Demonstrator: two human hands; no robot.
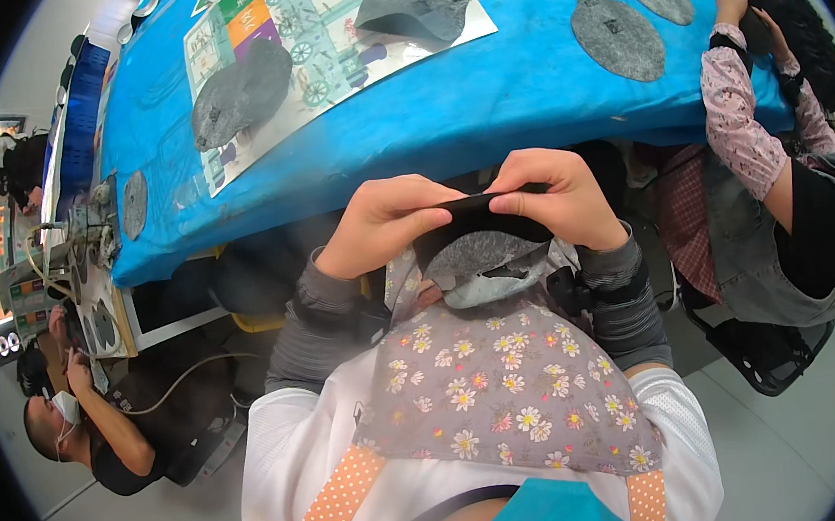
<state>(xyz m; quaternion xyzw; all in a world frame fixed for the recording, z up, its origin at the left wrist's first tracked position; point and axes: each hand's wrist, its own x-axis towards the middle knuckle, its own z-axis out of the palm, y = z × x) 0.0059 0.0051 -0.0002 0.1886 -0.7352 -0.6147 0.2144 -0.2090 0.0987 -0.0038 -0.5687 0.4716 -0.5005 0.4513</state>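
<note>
Above my lap, at the front edge of the table, my left hand (389,221) and my right hand (557,197) pinch the upper edge of a curved black and grey felt piece (482,252). Thumbs and fingertips of both hands almost meet at the middle of that edge. Black shows along the top, with mottled grey felt and a paler strip below it. My sleeves are dark and striped at the wrists. A floral apron (510,382) lies under the felt piece. What exact kind of article it is, I cannot tell.
A blue-covered table (387,153) carries a printed sheet (340,77) with grey felt pieces (243,94) on it. More grey felt ovals (617,37) lie to the right. A person in pink sleeves (746,118) handles a dark piece there. Another masked person (102,431) sits left, beside machinery.
</note>
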